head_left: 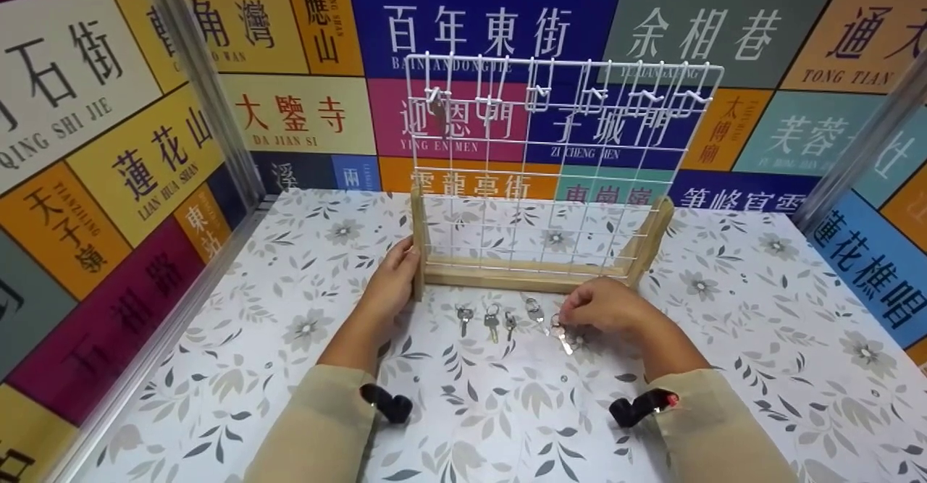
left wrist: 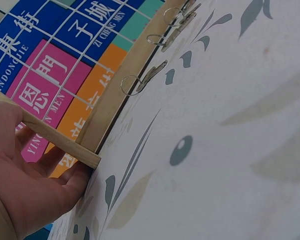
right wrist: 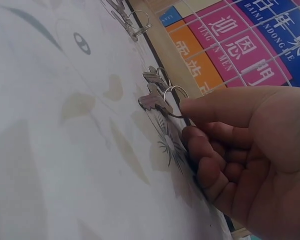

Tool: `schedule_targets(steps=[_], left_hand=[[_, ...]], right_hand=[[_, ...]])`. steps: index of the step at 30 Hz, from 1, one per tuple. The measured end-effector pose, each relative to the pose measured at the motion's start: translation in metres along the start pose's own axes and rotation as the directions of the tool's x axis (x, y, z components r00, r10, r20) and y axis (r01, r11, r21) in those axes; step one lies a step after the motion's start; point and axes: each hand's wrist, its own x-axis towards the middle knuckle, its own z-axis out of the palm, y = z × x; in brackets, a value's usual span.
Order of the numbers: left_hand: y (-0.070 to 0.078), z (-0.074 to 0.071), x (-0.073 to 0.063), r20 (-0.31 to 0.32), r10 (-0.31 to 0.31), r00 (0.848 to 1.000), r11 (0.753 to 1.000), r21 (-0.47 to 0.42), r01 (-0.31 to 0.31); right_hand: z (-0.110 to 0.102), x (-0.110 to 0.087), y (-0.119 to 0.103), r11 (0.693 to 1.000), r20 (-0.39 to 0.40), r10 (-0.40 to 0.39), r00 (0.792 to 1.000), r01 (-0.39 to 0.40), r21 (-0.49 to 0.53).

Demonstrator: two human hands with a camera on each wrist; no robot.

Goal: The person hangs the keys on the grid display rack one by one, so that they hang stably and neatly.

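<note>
My left hand (head_left: pixel 397 274) holds the wooden side foot (head_left: pixel 418 251) of a white wire grid rack (head_left: pixel 550 153) at its left end. In the left wrist view the thumb and fingers of that hand (left wrist: pixel 40 175) lie around the wood. At the rack's front right, my right hand (head_left: pixel 605 305) pinches the ring of a silver key (head_left: pixel 563 339); the right wrist view shows this ring (right wrist: pixel 175 101) at the fingertips and the key blade (right wrist: pixel 152 100) hanging tilted. Several more keys (head_left: pixel 464 320) on rings lie in a row before the wooden base bar. One key (head_left: pixel 439 115) hangs from the leftmost hook.
White hooks (head_left: pixel 595 97) line the grid's upper part. A floral-patterned tabletop (head_left: pixel 463 410) lies beneath everything. Coloured panels with Chinese lettering (head_left: pixel 478 23) stand behind and at both sides, with clear upright strips (head_left: pixel 210 85) at the corners.
</note>
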Motion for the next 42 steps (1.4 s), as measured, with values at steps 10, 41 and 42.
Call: schedule_targets(steps=[10,41,42], left_hand=[[-0.001,-0.002,0.0,-0.004,-0.032,0.999,0.999,0.011,0.032],[-0.001,0.0,-0.001,0.001,0.013,1.0,1.0,-0.015,-0.013],[-0.001,0.0,0.0,0.001,0.013,1.0,1.0,-0.012,-0.013]], right_hand=[[-0.006,-0.006,-0.009,0.99,0.024,-0.068,0.997,0.065,0.127],[-0.015,-0.04,-0.119,0.765,-0.423,-0.242,0.873,0.44,0.471],[-0.017,-0.041,-0.125,0.757,-0.443,-0.245,0.863,0.455,0.468]])
